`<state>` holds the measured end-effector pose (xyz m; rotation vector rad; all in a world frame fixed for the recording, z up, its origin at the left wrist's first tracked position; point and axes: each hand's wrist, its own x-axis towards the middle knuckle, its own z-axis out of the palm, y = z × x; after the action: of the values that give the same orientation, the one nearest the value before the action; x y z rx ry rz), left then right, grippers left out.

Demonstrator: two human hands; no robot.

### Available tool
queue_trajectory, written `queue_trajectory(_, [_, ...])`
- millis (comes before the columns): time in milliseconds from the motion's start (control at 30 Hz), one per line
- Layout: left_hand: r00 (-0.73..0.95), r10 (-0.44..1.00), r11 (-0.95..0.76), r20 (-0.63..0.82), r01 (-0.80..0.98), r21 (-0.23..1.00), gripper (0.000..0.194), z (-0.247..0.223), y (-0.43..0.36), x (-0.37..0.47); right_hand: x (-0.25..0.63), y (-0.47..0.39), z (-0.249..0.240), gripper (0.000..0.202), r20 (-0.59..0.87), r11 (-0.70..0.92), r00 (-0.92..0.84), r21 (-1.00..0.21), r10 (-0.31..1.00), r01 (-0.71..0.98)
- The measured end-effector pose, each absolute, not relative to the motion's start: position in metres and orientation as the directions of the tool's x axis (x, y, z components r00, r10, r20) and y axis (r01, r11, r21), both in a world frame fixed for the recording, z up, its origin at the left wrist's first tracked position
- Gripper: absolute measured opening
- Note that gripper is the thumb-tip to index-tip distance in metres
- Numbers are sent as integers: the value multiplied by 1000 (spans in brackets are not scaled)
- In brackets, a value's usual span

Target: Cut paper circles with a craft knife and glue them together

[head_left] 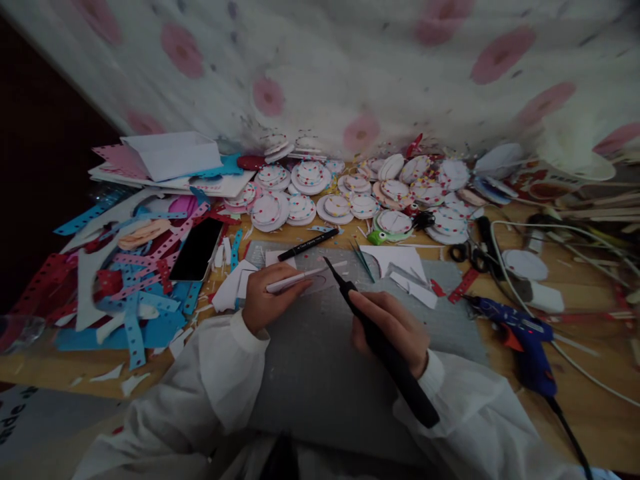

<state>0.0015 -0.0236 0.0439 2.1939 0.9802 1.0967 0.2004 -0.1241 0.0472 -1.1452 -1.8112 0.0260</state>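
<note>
My left hand grips a thin white board piece by its left end, with a curved line faintly visible on it. In my right hand is a thick black pen-shaped tool with a narrow dark tip. That tip meets or hovers by the right part of the board; I cannot tell whether they touch. Beneath both hands lies a grey cutting mat. A black marker and teal tweezers rest just beyond, beside white board offcuts.
Along the back stand several layered white discs with coloured dots. Coloured scraps and a phone crowd the left. On the right are black scissors, a blue glue gun and a looping white cable.
</note>
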Motion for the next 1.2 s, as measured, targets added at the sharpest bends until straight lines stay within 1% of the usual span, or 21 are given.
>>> queue_trajectory(167, [403,788,-611,466,411,677,20,42,-23,1,200,-121,42,62,722,553,-104,-420,684,720])
queue_trajectory(300, [414,791,-606,450,432,668,22,42,-23,1,202,-119,41,63,741,581,-137,-383,658,718])
queue_trajectory(633, [431,768,-635,474,410,655,20,43,-25,2,203,-118,28,60,767,602,-76,-433,637,671])
queue_trajectory(800, [438,753,-652,491,397,646,15,43,-25,2,208,-117,22,68,774,642,-139,-394,618,657])
queue_trajectory(900, [441,763,-640,473,412,648,16,46,-25,3,209,-118,20,69,767,645,-150,-398,624,652])
queue_trajectory(1033, [438,756,-649,487,398,649,17,48,-25,4,207,-118,20,68,764,629,-133,-404,631,665])
queue_trajectory(1200, [433,719,-688,543,335,644,9,47,-25,5,207,-118,23,62,792,647,-127,-381,597,660])
